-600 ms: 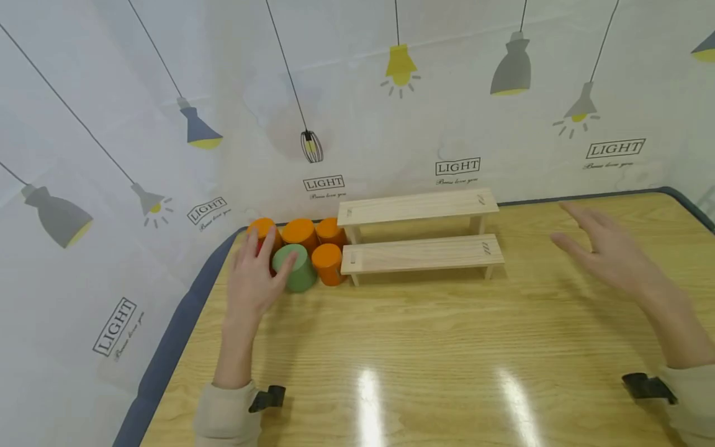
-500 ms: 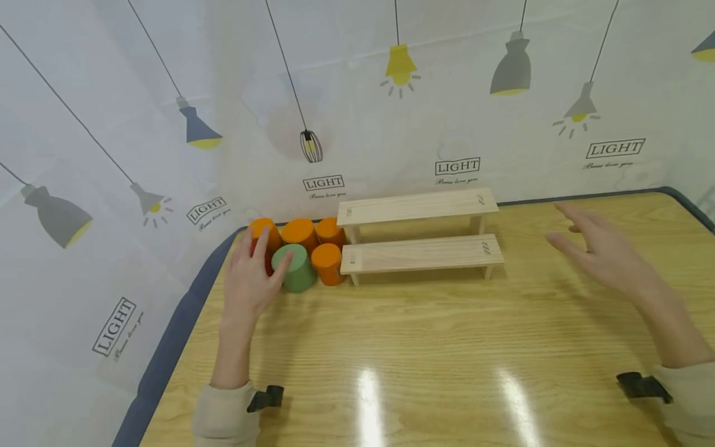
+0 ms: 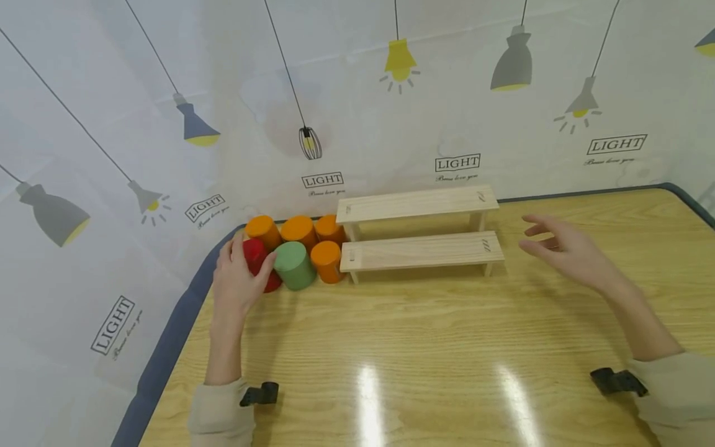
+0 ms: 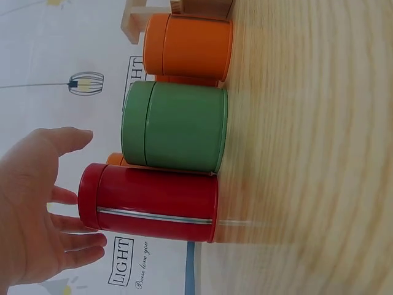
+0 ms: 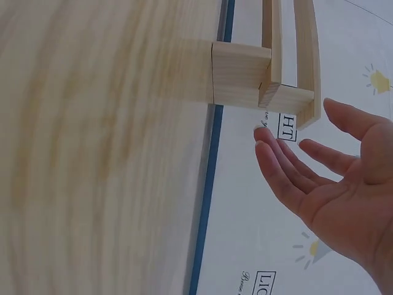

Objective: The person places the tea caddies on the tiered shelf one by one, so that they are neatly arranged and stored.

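Observation:
My left hand is at the top of a red canister, its thumb and fingers spread to either side of the lid. In the left wrist view the thumb stands apart from the lid and the fingers reach behind it. Right beside the red one is a green canister with a flat lid. My right hand hovers in the air to the right of the wooden risers, fingers loosely bent and holding nothing. The front riser is the one nearest to it.
Several orange canisters stand behind and beside the green one, close to the risers. A taller riser is behind the front one. The wooden table meets a printed wall sheet along a dark blue edge.
My left hand has shifted left and down, from over the red and green canisters to around the red one, exposing its lid. The right hand has moved left towards the risers.

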The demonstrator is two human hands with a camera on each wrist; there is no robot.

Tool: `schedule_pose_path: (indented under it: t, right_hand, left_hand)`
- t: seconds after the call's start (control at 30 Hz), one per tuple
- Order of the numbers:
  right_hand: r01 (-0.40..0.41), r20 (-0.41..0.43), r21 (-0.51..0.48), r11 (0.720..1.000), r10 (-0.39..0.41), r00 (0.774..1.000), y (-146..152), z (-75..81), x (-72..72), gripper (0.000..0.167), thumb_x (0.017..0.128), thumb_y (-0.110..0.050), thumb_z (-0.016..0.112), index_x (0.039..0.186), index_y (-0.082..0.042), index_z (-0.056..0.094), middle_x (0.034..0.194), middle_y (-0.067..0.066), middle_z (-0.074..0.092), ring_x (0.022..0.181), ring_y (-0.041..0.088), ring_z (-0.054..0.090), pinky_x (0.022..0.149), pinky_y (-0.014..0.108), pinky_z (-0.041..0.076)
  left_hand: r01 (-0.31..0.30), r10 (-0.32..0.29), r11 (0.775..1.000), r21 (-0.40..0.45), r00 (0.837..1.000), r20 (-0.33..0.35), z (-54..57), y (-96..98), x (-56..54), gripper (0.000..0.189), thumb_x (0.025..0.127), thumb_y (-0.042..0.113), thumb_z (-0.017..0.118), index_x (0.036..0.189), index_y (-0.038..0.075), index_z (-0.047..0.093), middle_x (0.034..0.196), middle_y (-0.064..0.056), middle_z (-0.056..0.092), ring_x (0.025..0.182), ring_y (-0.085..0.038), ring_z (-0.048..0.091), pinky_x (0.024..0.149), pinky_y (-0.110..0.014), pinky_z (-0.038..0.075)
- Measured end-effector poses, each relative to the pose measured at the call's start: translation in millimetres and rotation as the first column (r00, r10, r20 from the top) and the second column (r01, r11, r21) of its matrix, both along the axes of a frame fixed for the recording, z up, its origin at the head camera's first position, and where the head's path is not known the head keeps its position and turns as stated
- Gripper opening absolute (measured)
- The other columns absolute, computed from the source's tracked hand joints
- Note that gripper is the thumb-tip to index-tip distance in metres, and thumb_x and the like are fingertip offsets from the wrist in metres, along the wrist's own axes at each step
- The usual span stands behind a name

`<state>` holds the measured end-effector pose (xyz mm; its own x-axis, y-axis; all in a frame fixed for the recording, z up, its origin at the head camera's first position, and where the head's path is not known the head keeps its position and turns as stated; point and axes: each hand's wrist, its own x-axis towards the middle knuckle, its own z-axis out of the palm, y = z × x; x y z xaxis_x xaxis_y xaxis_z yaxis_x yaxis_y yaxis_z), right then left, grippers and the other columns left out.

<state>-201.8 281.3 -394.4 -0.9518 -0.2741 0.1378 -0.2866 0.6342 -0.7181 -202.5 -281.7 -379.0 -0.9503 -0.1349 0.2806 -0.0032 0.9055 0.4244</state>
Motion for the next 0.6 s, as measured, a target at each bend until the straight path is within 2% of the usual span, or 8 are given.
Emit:
schedule_pose_path:
  t: [0.03,0.1,0.33,0.6]
  right_hand:
    - [-0.008,0.006,-0.006,1.000,0.009,1.000,-1.8,-0.6,-0.7,0.061,0.104,-0.027,0.058,0.153,0.001,0.035,0.137,0.028,0.053,0.110,0.048,0.062,0.080,0.029,0.053]
    - [-0.033,0.028,-0.029,0.999,0.033,0.999,-6.1,-1.6,-2.3,0.061,0.104,-0.025,0.058,0.153,0.002,0.033,0.133,0.028,0.055,0.108,0.046,0.064,0.077,0.025,0.053]
    - [-0.081,0.100,-0.082,0.993,0.089,0.991,-18.2,-6.1,-9.6,0.065,0.105,-0.022,0.056,0.155,0.006,0.026,0.127,0.031,0.056,0.100,0.041,0.068,0.082,0.041,0.058]
    - [-0.095,0.130,-0.076,0.993,0.104,0.986,-25.7,-9.6,-17.5,0.064,0.103,-0.016,0.059,0.153,0.010,0.027,0.123,0.031,0.059,0.094,0.034,0.069,0.080,0.043,0.058]
  left_hand:
    - [-0.005,0.005,1.000,0.010,1.000,0.010,-0.4,-1.3,-0.5,0.084,0.098,0.051,0.056,0.158,0.005,0.022,0.152,-0.031,0.031,0.129,-0.055,0.039,0.108,-0.068,0.034]
    - [-0.012,0.011,0.999,0.031,1.000,0.026,-1.1,-3.3,-1.5,0.085,0.097,0.050,0.057,0.159,0.004,0.021,0.153,-0.031,0.031,0.131,-0.054,0.039,0.108,-0.067,0.034]
    - [-0.027,0.020,0.993,0.118,0.998,0.054,-5.5,-7.7,-2.9,0.088,0.096,0.044,0.062,0.160,0.005,0.017,0.153,-0.029,0.032,0.128,-0.048,0.045,0.107,-0.061,0.040]
    - [0.006,-0.013,0.973,0.230,0.999,0.031,-12.3,-15.5,-5.8,0.087,0.095,0.032,0.068,0.158,-0.001,0.018,0.148,-0.030,0.040,0.131,-0.044,0.045,0.108,-0.058,0.040]
